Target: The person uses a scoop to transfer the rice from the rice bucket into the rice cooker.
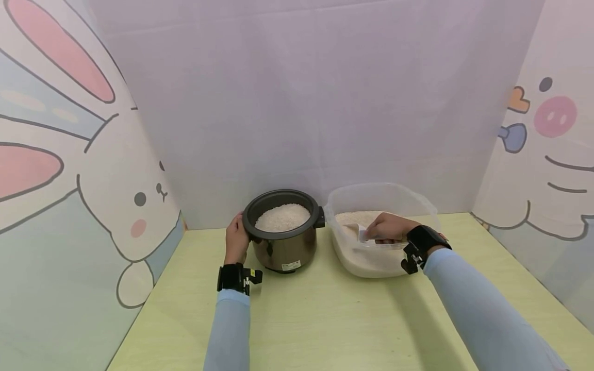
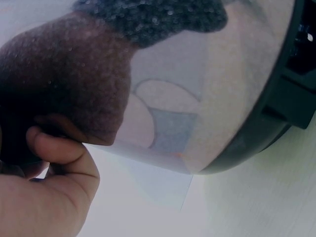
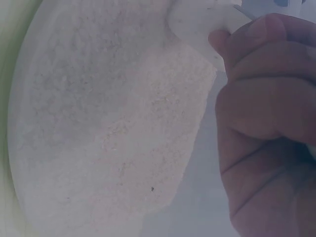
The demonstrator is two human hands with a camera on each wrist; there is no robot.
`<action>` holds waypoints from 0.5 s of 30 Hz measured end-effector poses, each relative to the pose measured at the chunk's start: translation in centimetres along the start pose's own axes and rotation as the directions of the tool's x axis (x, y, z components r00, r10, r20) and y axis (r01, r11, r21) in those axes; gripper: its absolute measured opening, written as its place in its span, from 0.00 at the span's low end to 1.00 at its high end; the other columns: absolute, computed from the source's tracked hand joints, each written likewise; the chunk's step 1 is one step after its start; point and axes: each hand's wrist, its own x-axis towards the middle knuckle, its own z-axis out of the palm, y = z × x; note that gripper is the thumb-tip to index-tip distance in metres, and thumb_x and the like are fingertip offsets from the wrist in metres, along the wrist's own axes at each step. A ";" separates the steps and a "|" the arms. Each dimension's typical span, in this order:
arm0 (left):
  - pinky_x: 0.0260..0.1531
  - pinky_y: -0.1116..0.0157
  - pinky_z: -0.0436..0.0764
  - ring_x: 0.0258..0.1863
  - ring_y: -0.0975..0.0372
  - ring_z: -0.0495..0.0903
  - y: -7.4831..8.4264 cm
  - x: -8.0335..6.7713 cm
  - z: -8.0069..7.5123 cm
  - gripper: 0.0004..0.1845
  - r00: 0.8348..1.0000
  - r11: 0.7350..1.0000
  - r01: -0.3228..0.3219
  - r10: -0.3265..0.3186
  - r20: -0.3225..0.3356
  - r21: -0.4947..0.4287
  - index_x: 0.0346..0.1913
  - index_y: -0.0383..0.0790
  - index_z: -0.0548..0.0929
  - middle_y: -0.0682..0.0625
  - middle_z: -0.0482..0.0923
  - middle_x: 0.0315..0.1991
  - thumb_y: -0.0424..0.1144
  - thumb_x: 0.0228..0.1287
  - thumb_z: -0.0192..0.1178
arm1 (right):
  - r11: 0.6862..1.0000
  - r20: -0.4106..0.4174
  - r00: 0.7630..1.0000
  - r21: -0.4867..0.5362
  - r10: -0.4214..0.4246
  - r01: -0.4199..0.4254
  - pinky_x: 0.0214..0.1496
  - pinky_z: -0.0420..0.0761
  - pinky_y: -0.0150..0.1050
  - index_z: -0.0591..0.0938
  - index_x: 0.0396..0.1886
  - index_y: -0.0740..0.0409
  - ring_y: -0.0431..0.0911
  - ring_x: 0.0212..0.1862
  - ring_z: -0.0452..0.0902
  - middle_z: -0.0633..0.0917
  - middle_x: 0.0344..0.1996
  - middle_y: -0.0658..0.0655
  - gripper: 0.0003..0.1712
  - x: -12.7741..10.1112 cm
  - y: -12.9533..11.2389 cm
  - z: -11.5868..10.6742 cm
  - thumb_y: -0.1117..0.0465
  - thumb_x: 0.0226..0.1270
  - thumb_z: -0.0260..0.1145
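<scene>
A dark, shiny rice cooker stands lidless on the table, with white rice in its pot. My left hand grips its left side handle; in the left wrist view the fingers curl at that dark handle against the glossy body. Right of the cooker, a clear plastic bin holds more rice. Inside the bin, my right hand pinches a white scoop by its handle. The scoop's bowl sits low at the rice.
The pale yellow-green table stretches in front of both containers. Behind them hangs a plain light curtain. Printed cartoon panels stand at the left, with a rabbit, and at the right, with a pink-snouted figure.
</scene>
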 end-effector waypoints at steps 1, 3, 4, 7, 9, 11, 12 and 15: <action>0.42 0.70 0.78 0.52 0.57 0.76 0.0 0.0 0.0 0.24 1.000 1.000 0.000 0.000 -0.001 0.001 0.69 0.36 0.74 0.40 0.76 0.63 0.47 0.86 0.39 | 1.000 0.001 1.000 0.009 0.000 0.000 0.24 0.66 0.33 0.85 0.51 0.74 0.39 0.17 0.59 0.73 0.16 0.49 0.18 -0.1 0.0 0.0 0.62 0.78 0.59; 0.41 0.70 0.78 0.51 0.57 0.76 0.0 0.0 0.0 0.24 1.000 1.000 0.000 0.000 -0.001 0.001 0.69 0.37 0.75 0.40 0.77 0.62 0.48 0.86 0.39 | 1.000 0.004 1.000 0.028 -0.002 0.002 0.23 0.65 0.32 0.85 0.50 0.75 0.38 0.17 0.60 0.72 0.15 0.49 0.18 -0.2 -0.1 0.0 0.62 0.78 0.58; 0.41 0.71 0.78 0.50 0.58 0.76 0.0 0.0 0.0 0.24 1.000 1.000 -0.001 0.001 0.000 0.000 0.69 0.37 0.75 0.41 0.77 0.62 0.48 0.86 0.39 | 0.999 0.005 1.000 0.036 -0.001 0.001 0.23 0.65 0.32 0.85 0.50 0.75 0.38 0.17 0.60 0.73 0.16 0.49 0.18 -0.2 -0.2 0.0 0.62 0.78 0.58; 0.39 0.71 0.78 0.48 0.58 0.75 0.0 0.0 0.0 0.24 1.000 1.000 0.000 0.000 0.001 -0.005 0.69 0.37 0.75 0.41 0.77 0.61 0.48 0.86 0.39 | 0.999 0.013 1.000 0.042 -0.009 0.009 0.22 0.64 0.32 0.84 0.51 0.75 0.38 0.17 0.59 0.72 0.16 0.50 0.19 -0.4 -0.2 -0.1 0.61 0.79 0.58; 0.38 0.71 0.77 0.46 0.59 0.75 0.0 0.0 0.0 0.24 1.000 1.000 0.002 -0.002 -0.001 -0.005 0.68 0.37 0.75 0.41 0.77 0.60 0.48 0.86 0.39 | 0.999 0.015 1.000 0.042 -0.013 0.012 0.22 0.63 0.32 0.84 0.51 0.75 0.38 0.17 0.59 0.72 0.16 0.50 0.19 -0.4 -0.2 -0.1 0.61 0.79 0.57; 0.38 0.70 0.77 0.45 0.58 0.75 0.1 0.0 0.0 0.24 1.000 1.000 0.006 -0.006 -0.004 -0.002 0.68 0.37 0.75 0.41 0.78 0.59 0.48 0.86 0.39 | 0.999 0.014 1.000 0.043 -0.010 0.009 0.21 0.63 0.32 0.84 0.50 0.75 0.38 0.17 0.59 0.72 0.15 0.49 0.19 -0.4 -0.2 -0.1 0.60 0.79 0.57; 0.38 0.70 0.77 0.46 0.59 0.75 0.0 0.0 0.0 0.25 1.000 1.000 0.008 -0.008 -0.004 0.002 0.69 0.37 0.75 0.41 0.77 0.59 0.49 0.86 0.38 | 0.999 0.016 1.000 0.044 -0.012 0.012 0.21 0.63 0.32 0.84 0.50 0.75 0.38 0.17 0.59 0.72 0.15 0.49 0.19 -0.4 -0.2 -0.1 0.60 0.80 0.57; 0.41 0.69 0.77 0.49 0.58 0.75 0.0 0.0 0.0 0.25 1.000 1.000 0.013 -0.013 -0.001 0.003 0.70 0.38 0.74 0.41 0.77 0.62 0.49 0.86 0.38 | 0.999 0.019 1.000 0.050 -0.010 0.009 0.21 0.63 0.32 0.84 0.49 0.74 0.38 0.17 0.58 0.72 0.16 0.49 0.19 -0.2 -0.1 -0.2 0.60 0.80 0.56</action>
